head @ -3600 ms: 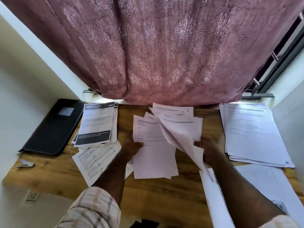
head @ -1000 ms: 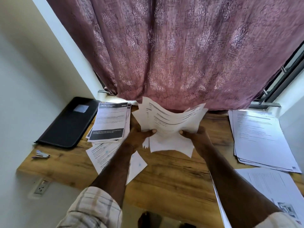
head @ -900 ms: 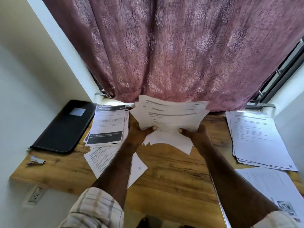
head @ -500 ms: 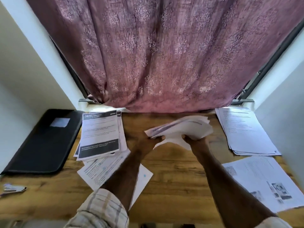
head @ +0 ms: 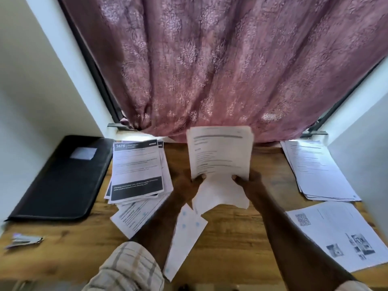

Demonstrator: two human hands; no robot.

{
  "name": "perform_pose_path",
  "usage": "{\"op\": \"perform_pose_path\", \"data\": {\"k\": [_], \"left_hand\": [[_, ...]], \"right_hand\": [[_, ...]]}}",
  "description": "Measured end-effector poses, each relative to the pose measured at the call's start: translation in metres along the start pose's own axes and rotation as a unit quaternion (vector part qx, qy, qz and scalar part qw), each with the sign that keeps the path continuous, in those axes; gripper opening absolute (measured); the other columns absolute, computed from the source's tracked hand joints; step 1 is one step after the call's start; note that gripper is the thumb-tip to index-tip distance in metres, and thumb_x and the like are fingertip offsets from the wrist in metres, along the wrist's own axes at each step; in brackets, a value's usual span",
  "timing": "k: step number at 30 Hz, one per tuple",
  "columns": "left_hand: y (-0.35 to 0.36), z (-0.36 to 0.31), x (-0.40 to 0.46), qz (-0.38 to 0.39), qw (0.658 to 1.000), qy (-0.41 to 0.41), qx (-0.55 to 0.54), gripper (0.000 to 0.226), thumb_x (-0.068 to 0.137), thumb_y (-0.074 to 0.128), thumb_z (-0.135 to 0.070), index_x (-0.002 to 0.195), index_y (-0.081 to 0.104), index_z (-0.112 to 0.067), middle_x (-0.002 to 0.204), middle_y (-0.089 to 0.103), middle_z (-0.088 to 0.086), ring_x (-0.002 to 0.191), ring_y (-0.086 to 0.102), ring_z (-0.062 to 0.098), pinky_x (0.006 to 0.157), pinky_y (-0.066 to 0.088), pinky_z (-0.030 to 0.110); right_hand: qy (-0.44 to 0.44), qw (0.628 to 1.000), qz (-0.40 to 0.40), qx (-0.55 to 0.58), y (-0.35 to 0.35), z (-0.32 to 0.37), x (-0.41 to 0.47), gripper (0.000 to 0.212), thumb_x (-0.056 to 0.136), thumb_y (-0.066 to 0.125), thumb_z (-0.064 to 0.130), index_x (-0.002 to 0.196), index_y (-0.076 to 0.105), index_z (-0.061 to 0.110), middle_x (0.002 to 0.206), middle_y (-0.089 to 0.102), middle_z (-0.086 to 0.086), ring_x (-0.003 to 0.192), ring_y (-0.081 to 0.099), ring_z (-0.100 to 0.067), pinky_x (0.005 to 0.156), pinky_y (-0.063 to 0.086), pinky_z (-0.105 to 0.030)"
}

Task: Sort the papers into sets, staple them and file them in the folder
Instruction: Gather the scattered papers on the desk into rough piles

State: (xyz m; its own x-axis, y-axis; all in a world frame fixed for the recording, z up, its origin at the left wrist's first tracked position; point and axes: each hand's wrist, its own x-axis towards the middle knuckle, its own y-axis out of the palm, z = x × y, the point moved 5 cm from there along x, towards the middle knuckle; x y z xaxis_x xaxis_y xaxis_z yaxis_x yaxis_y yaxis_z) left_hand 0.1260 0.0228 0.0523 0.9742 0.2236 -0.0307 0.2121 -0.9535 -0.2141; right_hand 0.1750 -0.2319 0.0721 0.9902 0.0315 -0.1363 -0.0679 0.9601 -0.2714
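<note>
Holding a stack of papers (head: 220,156) up in front of me, I have my left hand (head: 189,181) on its bottom left side and my right hand (head: 249,182) on its bottom right side. Both hands are curled round the stack, with my thumbs on top of the front page. The stack stands almost upright, long side going up and away from me, and its bottom edge hangs just above the wooden desk (head: 231,238).

I think I am squaring this set so I can staple it. The stapler (head: 25,241) lies far off to my left, near the front edge of the desk. My left hand is the nearer one, so that hand would have to let go and reach across for it.

The black folder (head: 60,179) lies flat and shut at the far left, long side pointing away from me. I cannot see anything in it.

Other papers lie in piles: one pile with a dark heading (head: 137,171) just beside the folder, loose sheets (head: 182,234) under my left arm, a pile at the far right (head: 319,171), and a sheet with pictures (head: 340,234) near my right arm.
</note>
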Motion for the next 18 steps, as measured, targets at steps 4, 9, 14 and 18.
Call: {"op": "perform_pose_path", "data": {"k": [4,9,14,18], "left_hand": [[-0.067,0.018,-0.011,-0.091,0.991,-0.074,-0.068,0.028,0.098,0.073,-0.014,0.126,0.070,-0.015,0.123,0.073,0.004,0.109,0.070,0.024,0.092,0.063,0.036],[-0.156,0.083,-0.079,-0.230,0.943,-0.183,-0.157,0.033,0.085,0.080,-0.024,0.114,0.073,-0.011,0.111,0.078,0.007,0.107,0.072,0.037,0.083,0.062,0.040],[-0.196,0.119,-0.150,-0.247,0.933,-0.215,-0.149,0.042,0.085,0.077,-0.031,0.122,0.073,-0.013,0.121,0.077,0.007,0.111,0.072,0.033,0.092,0.060,0.049],[-0.195,0.138,-0.175,-0.263,0.910,-0.293,-0.132,0.020,0.100,0.071,-0.016,0.119,0.069,-0.008,0.117,0.071,0.008,0.099,0.068,0.028,0.086,0.055,0.037]], "right_hand": [[0.006,0.999,0.018,-0.040,0.040,0.026,0.002,0.013,0.086,0.085,0.024,0.094,0.075,0.021,0.081,0.075,0.005,0.067,0.067,-0.002,0.061,0.053,-0.024],[0.093,0.953,0.171,-0.232,0.123,-0.013,-0.023,0.026,0.081,0.085,0.039,0.088,0.075,0.016,0.088,0.075,-0.004,0.077,0.069,-0.021,0.069,0.056,-0.038],[0.086,0.876,0.220,-0.420,0.187,-0.033,-0.063,0.050,0.099,0.066,0.045,0.133,0.060,0.009,0.136,0.063,-0.009,0.121,0.062,-0.031,0.096,0.052,-0.036],[0.061,0.871,0.186,-0.450,0.208,-0.022,-0.077,0.014,0.096,0.061,0.024,0.091,0.058,0.012,0.108,0.068,-0.008,0.089,0.061,-0.024,0.079,0.051,-0.029]]}}
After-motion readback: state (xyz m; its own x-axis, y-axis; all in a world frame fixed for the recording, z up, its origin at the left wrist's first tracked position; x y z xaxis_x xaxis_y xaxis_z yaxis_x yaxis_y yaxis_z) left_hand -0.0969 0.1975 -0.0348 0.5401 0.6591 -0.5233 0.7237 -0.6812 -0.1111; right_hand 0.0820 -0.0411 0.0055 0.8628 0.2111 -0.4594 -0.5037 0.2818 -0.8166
